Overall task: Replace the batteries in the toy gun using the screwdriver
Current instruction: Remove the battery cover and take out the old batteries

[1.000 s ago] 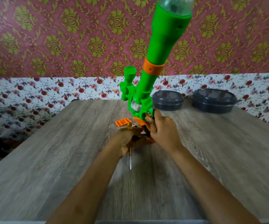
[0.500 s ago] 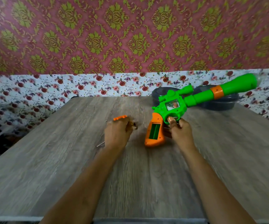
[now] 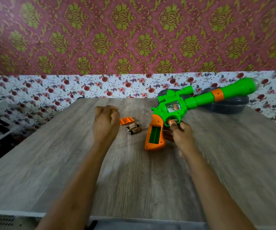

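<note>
**Toy gun laid flat, battery bay open; loose parts beside the left hand**

Item 1. Toy gun (image 3: 175,109): green body, orange grip, lying on its side on the wooden table (image 3: 134,180). Barrel runs away from the right hand, up and to the right, over two dark round containers (image 3: 230,105). The grip's battery compartment (image 3: 154,134) is uncovered and shows a bare green recess, just left of the right hand.

Item 2. Right hand (image 3: 180,135): fingers curled about the trigger area, thumb against the trigger guard, gripping the gun.

Item 3. Left hand (image 3: 105,123): closed into a loose fist, knuckles up, above the table. Whether it holds anything cannot be told; a small yellowish spot shows at its top edge.

Item 4. Orange cover (image 3: 126,121): lying just right of the left hand.

Item 5. Batteries (image 3: 133,128): dark with gold bands, side by side, touching, between the two hands, just below the cover.
</note>
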`<state>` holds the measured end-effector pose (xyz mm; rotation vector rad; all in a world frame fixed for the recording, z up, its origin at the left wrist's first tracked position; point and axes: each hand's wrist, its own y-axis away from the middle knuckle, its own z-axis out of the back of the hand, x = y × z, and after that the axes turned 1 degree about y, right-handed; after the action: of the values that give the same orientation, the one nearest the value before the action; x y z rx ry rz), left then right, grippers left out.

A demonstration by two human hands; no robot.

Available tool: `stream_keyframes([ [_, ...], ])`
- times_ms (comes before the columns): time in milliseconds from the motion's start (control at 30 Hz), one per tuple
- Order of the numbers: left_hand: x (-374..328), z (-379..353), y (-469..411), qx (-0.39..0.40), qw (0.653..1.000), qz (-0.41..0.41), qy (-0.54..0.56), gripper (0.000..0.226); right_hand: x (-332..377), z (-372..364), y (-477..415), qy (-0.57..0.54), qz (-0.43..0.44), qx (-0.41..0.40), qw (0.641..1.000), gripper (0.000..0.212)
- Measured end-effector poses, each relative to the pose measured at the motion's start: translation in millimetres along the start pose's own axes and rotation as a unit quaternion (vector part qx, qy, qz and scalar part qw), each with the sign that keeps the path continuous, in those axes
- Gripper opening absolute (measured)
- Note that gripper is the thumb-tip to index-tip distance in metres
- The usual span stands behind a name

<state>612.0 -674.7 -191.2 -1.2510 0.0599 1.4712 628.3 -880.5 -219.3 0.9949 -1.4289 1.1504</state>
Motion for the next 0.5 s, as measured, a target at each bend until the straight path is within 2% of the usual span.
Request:
stream_keyframes([
  [67, 3, 8, -3, -0.027, 0.997, 0.016, 0.064, 0.04, 2, -2, 4, -0.01, -0.007, 0.015, 1.0, 0.016],
  [167, 12, 16, -11, -0.034, 0.997, 0.013, 0.072, 0.024, 2, -4, 9, -0.008, -0.003, 0.029, 1.0, 0.02],
  [233, 21, 21, -16, -0.07, 0.994, 0.012, 0.079, 0.026, 3, -3, 9, 0.004, 0.0, 0.033, 0.999, 0.018],
  [367, 46, 44, -17, -0.171, 0.984, 0.009, 0.056, 0.029, 1, -4, 9, 0.01, -0.001, 0.04, 0.999, 0.012],
  [433, 61, 54, -12, -0.176, 0.984, -0.027, 0.012, 0.036, 1, -5, 10, 0.003, -0.008, 0.048, 0.999, 0.012],
  [500, 71, 61, -8, -0.165, 0.986, -0.022, -0.016, 0.036, 0, -7, 9, 0.011, -0.015, 0.048, 0.999, 0.013],
])
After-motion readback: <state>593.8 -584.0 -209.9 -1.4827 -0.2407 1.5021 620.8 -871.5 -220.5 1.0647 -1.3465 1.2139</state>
